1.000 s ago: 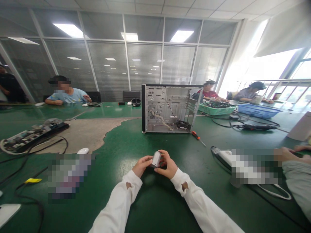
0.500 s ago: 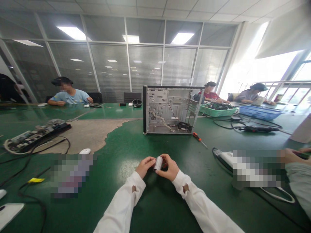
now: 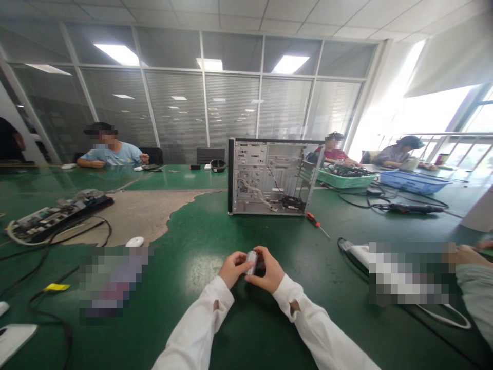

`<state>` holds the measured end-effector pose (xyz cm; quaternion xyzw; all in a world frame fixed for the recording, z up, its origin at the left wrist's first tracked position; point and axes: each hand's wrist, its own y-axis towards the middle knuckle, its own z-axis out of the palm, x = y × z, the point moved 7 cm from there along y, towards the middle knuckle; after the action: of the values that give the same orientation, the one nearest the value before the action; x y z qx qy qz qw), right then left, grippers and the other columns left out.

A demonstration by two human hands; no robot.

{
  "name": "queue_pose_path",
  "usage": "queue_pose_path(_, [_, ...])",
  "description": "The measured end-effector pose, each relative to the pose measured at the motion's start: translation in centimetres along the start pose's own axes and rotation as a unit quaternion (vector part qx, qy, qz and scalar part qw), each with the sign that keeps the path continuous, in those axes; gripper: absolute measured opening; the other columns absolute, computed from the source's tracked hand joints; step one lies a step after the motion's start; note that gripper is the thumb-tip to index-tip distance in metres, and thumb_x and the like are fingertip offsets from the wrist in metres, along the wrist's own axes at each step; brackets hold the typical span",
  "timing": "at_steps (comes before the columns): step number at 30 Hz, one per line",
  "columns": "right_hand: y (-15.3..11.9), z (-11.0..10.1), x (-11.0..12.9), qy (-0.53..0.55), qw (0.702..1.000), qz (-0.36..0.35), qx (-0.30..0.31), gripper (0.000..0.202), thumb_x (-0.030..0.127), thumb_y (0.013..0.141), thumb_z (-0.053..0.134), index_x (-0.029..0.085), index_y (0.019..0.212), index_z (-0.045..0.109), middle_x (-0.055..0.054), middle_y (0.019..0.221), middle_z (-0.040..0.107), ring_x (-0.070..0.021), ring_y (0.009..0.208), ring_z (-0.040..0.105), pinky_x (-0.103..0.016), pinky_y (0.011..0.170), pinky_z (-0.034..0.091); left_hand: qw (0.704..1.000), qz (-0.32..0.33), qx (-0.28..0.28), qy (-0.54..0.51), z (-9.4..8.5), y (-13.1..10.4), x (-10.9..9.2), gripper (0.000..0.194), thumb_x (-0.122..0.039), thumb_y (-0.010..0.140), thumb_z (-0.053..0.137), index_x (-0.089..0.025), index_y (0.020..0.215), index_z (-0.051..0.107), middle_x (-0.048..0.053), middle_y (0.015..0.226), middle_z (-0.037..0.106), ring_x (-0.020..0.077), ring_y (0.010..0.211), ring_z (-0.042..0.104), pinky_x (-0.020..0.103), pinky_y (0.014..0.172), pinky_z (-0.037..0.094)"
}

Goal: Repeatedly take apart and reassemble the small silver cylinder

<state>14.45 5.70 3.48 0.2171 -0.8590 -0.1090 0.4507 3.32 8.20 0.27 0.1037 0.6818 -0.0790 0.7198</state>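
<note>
Between my two hands is a small silver-grey, block-like piece [image 3: 251, 262]; its exact kind is too small to tell. My left hand [image 3: 233, 268] grips it from the left, with the thumb laid across its near face. My right hand [image 3: 269, 269] holds its right side, fingers curled over the top and thumb at the lower edge. Beyond the hands an open computer case [image 3: 271, 177] stands upright on the green table [image 3: 200, 329], its metal inside and some cables showing. At the case's lower right corner lies an orange-and-black screwdriver [image 3: 317, 224].
A power strip [image 3: 61, 216] with plugs and cables lies at left. Green basket [image 3: 346, 179] and blue basket [image 3: 414, 181] stand at the back right, near a corded black tool [image 3: 414, 207]. Another person's hand [image 3: 468, 255] is at the right edge. Several people sit around the table.
My left hand has shifted slightly right, and its thumb now lies across the piece's near face. The piece has turned a little in my fingers. My right hand keeps its hold.
</note>
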Motion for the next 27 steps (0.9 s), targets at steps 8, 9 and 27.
queue_pose_path(8, [-0.2,0.4,0.8,0.085,0.995,-0.023,0.055,0.074,0.023,0.054,0.065,0.022,0.114,0.023,-0.008,0.109,0.041,-0.0129,0.076,0.053,-0.028,0.063,0.045,0.989,-0.038,-0.012,-0.140,-0.6,-0.5,-0.1,0.037,-0.034,0.054,0.067,-0.010,0.082,0.059,0.005,0.071,0.062,0.0145,0.062,0.056,0.026,0.061,0.040])
queue_pose_path(9, [-0.2,0.5,0.7,0.093,0.994,-0.021,0.055,0.073,0.022,0.054,0.065,0.022,0.114,0.023,-0.008,0.109,0.042,-0.0128,0.076,0.053,-0.028,0.063,0.045,0.987,-0.042,-0.007,-0.156,-0.4,-0.5,-0.2,0.038,-0.034,0.055,0.066,-0.009,0.083,0.059,0.006,0.070,0.062,0.0153,0.062,0.056,0.027,0.061,0.040])
queue_pose_path(27, [0.2,1.3,-0.6,0.243,0.968,0.024,0.064,0.066,0.021,0.053,0.067,0.024,0.106,0.029,-0.006,0.105,0.044,-0.0165,0.090,0.049,-0.026,0.062,0.044,0.932,-0.078,0.146,-0.324,2.1,-1.5,-0.8,0.041,-0.028,0.071,0.051,-0.015,0.108,0.040,0.009,0.078,0.060,0.0208,0.078,0.057,0.028,0.062,0.041])
